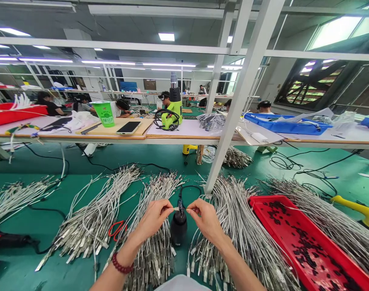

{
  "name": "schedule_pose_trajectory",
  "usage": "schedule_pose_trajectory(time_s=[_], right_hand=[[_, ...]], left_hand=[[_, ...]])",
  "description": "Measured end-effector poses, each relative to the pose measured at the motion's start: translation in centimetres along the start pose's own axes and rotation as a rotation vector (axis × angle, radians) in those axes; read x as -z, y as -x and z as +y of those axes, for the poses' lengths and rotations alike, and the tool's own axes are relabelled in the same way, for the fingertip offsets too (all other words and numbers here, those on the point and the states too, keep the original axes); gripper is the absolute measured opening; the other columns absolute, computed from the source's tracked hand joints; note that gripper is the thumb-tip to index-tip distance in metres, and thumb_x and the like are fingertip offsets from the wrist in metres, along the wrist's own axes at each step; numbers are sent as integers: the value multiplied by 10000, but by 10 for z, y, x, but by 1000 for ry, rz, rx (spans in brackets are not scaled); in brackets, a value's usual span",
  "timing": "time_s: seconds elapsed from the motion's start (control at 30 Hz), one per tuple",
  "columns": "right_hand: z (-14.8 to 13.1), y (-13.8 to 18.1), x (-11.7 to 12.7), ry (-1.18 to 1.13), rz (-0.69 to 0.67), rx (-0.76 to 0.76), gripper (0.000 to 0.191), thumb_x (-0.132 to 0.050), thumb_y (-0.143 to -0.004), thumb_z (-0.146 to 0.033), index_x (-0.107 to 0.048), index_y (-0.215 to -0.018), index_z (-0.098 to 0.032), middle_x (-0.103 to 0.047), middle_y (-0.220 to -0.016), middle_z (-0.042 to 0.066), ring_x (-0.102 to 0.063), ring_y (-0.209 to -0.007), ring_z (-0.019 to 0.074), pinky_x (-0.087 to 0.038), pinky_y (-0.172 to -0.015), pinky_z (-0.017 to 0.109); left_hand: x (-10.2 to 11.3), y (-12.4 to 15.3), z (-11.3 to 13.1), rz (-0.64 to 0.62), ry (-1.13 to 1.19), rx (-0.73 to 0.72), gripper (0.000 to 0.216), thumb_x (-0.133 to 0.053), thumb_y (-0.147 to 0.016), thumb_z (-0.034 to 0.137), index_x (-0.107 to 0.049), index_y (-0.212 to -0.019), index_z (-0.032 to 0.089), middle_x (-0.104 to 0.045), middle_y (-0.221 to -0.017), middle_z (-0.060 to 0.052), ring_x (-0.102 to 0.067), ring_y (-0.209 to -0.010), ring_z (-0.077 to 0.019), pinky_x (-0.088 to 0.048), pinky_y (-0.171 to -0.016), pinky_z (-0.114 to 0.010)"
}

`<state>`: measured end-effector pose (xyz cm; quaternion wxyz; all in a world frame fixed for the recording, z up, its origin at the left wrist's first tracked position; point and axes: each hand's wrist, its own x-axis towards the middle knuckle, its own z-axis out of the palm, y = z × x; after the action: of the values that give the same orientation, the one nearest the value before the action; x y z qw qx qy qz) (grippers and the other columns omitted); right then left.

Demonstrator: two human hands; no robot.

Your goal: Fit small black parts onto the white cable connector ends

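My left hand (154, 218) and my right hand (206, 220) meet over the green mat, both pinching the ends of a thin grey cable (180, 209). The fingertips hold it just above a small black upright tool (178, 225) standing between my hands. Bundles of grey cables with metal plugs (96, 214) lie under and around both wrists. A dark bead bracelet is on my left wrist.
A red tray (296, 238) with several small black parts sits at right. Red-handled scissors (117, 229) lie left of my hands. A white frame post (229, 121) rises ahead. The shelf holds a phone (129, 127), green cup (104, 113), blue tray (289, 125). Other people work behind.
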<state>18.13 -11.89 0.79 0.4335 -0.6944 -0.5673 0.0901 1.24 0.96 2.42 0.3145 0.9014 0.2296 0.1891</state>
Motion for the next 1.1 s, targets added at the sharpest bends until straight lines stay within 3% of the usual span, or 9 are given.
schedule_pose_trajectory(time_s=[0.43,0.67,0.9,1.1], right_hand=[[1,0,-2,17,15,-4,93,-585,-836,-163,-659,-789,-194,-585,-708,4,-541,-645,152,-399,-578,253],[-1,1,-1,15,20,8,104,-575,-837,-160,-657,-785,-195,-592,-710,7,-542,-643,153,-411,-577,254],[2,0,-2,9,18,-1,95,-587,-825,-141,-658,-785,-191,-591,-716,8,-536,-647,152,-405,-582,247],[2,0,-2,2,19,-5,89,-592,-823,-138,-657,-794,-191,-590,-723,6,-541,-656,153,-404,-594,248]], left_hand=[[3,1,5,-37,46,21,244,-475,-898,346,-594,-765,181,-567,-659,31,-458,-601,-127,-300,-568,-223],[3,3,4,-76,-7,-6,340,-356,-959,329,-614,-788,189,-626,-791,-10,-547,-765,-165,-354,-703,-252],[2,2,2,-32,-53,-25,273,-443,-934,306,-610,-758,183,-596,-733,-1,-507,-669,-147,-324,-617,-242],[1,1,2,9,-13,-45,218,-501,-910,289,-620,-766,177,-601,-754,-2,-532,-711,-144,-346,-656,-239]])
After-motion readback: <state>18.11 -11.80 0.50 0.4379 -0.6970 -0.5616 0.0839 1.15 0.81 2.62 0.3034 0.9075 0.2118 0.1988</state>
